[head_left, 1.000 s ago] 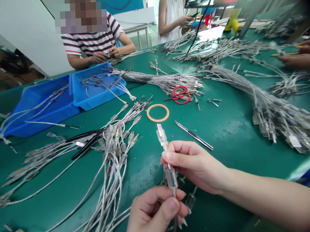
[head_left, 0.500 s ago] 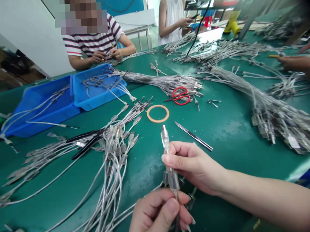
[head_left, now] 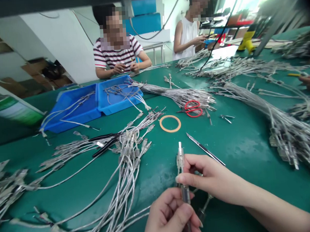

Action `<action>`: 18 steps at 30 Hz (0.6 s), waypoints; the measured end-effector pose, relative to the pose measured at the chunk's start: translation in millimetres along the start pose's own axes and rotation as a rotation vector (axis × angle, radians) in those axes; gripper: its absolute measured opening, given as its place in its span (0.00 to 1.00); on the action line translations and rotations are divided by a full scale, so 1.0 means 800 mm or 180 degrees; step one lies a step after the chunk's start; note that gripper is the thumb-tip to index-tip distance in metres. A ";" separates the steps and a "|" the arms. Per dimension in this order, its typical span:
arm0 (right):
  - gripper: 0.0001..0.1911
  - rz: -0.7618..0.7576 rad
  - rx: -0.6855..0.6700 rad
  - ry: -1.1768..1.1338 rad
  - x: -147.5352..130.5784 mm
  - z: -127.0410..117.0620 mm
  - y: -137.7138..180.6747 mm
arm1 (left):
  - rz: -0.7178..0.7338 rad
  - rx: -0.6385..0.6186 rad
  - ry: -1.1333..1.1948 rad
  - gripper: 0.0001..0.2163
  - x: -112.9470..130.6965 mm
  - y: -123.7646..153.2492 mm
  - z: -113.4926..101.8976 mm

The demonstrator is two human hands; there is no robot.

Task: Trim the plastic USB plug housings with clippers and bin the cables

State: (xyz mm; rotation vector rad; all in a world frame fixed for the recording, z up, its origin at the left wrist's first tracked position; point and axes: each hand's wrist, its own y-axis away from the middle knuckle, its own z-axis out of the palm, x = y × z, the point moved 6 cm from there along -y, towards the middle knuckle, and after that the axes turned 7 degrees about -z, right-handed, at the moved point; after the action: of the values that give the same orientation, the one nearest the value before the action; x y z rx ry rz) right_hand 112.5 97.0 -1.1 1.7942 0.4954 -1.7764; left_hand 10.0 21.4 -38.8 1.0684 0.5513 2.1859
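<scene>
A clear-jacketed USB cable (head_left: 181, 159) stands nearly upright between my hands, its metal USB plug pointing away from me. My right hand (head_left: 199, 172) pinches it just below the plug, thumb in front. Lower down, my left hand (head_left: 173, 213) grips the cable around the thicker clear block (head_left: 185, 194). Other cable ends hang partly hidden behind my fingers. Ahead of my hands lie a slim utility knife (head_left: 205, 149) and a roll of tan tape (head_left: 170, 124). To the left, a pile of similar USB cables (head_left: 128, 159) spreads over the green table (head_left: 158, 171).
Red-handled scissors (head_left: 193, 108) rest by a long cable bundle (head_left: 169, 91). Black-handled pliers (head_left: 106, 144) lie on the left pile. Two blue trays (head_left: 74, 116) hold loose cables. Another thick bundle (head_left: 271, 106) runs along the right. A person in stripes (head_left: 118, 57) sits opposite.
The view has tilted up and shifted left, so the scene sits lower and further right. My left hand has come up closer to my right hand along the cable.
</scene>
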 end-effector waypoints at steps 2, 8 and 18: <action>0.20 -0.0102 -0.0003 0.0859 -0.008 -0.012 0.001 | 0.0146 0.0101 0.0151 0.15 0.003 -0.002 -0.006; 0.21 -0.0237 0.0327 0.1472 -0.021 -0.028 0.000 | 0.0505 0.0364 0.0703 0.21 0.007 -0.010 -0.029; 0.09 -0.1581 -0.0914 0.3047 -0.110 0.106 -0.121 | 0.0618 0.0345 0.0913 0.22 -0.001 -0.034 -0.041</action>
State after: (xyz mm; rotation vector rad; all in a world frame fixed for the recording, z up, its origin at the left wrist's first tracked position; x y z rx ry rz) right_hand -18.4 130.0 76.6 2.3415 1.5832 -0.8899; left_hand -6.0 37.1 -74.9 0.8992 0.7258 2.5267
